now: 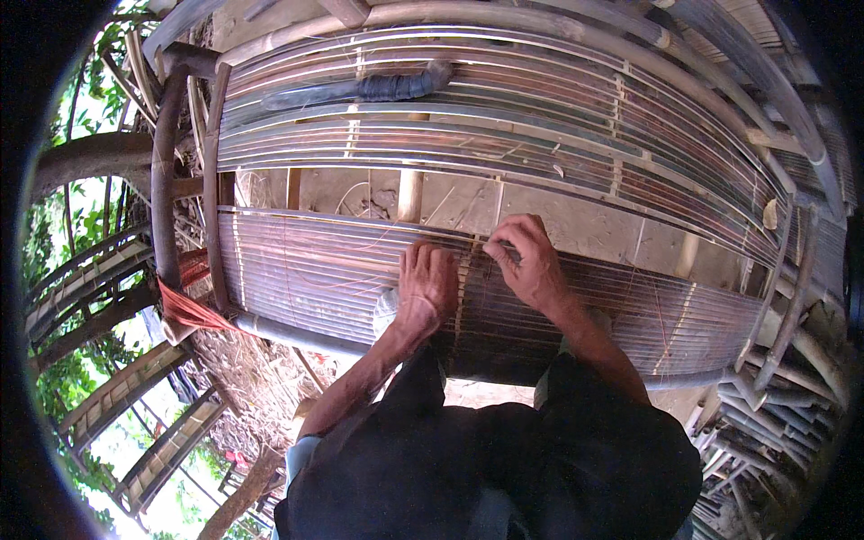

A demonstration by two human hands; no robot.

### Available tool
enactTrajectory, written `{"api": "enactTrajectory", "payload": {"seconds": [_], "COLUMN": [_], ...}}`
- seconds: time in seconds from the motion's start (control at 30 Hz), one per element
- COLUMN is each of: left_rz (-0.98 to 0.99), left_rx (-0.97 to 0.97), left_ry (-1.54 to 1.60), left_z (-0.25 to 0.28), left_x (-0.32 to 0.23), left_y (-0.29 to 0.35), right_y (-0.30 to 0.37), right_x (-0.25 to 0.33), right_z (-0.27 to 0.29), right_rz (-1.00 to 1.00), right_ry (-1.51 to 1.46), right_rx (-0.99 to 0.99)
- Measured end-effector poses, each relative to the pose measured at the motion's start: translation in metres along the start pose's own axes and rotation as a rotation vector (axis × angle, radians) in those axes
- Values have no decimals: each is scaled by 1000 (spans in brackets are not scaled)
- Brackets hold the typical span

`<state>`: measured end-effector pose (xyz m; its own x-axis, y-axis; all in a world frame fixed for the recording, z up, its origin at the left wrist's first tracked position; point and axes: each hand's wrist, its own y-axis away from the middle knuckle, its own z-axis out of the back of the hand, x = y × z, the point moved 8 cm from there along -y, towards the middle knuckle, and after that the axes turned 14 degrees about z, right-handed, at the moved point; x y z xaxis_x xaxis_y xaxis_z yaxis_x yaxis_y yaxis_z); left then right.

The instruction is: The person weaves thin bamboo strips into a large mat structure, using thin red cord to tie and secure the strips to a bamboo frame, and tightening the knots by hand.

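Observation:
A long panel of thin bamboo slats (333, 256) crosses in front of me, tied by pale rows of lashing (460, 310). My left hand (426, 286) rests on the slats just left of the middle lashing row, its fingers bent and pressed together. What lies under those fingertips is hidden. Right of that row, my right hand (529, 261) is at the panel's far edge with thumb and forefinger pinched together. Whatever thin piece they hold is too small to make out. Fine reddish strands (346, 245) lie over the slats on the left.
Beyond a gap showing bare ground (360, 193) stretches a second slatted panel (540, 135). A dark tool with a black-wrapped handle (396, 87) lies on it. Wooden posts (168, 171) stand left, with orange cloth (193, 309) tied low. Bamboo poles (774, 418) are at right.

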<state>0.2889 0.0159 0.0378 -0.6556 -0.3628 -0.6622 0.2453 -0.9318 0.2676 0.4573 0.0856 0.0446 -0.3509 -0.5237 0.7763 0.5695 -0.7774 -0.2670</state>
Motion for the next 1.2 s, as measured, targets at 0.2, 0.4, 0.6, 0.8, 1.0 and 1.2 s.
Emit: {"api": "enactTrajectory", "payload": {"seconds": [0.2,0.4,0.6,0.8,1.0,1.2], "left_rz": [167,564,431,60,300,-219], "left_rx": [588,427,387,69,195,139], "left_ry": [298,52,75,745,740,-434], "left_z": [97,228,267,303,180,-27], "left_x": [50,84,57,50,55,-15], "left_y": [12,12,22,-12,-89,-109], "right_y": [4,14,16,22,14,3], "right_x": [-52,-75,-84,-91,-89,-93], "right_z": [24,34,30,19,9,-9], "right_rz": [-276,-365,-402,-437,-393,-457], "right_ry": [-160,-127,-103,-122,-130,-217], "right_rx": [-21,82,159,193,176,185]}}
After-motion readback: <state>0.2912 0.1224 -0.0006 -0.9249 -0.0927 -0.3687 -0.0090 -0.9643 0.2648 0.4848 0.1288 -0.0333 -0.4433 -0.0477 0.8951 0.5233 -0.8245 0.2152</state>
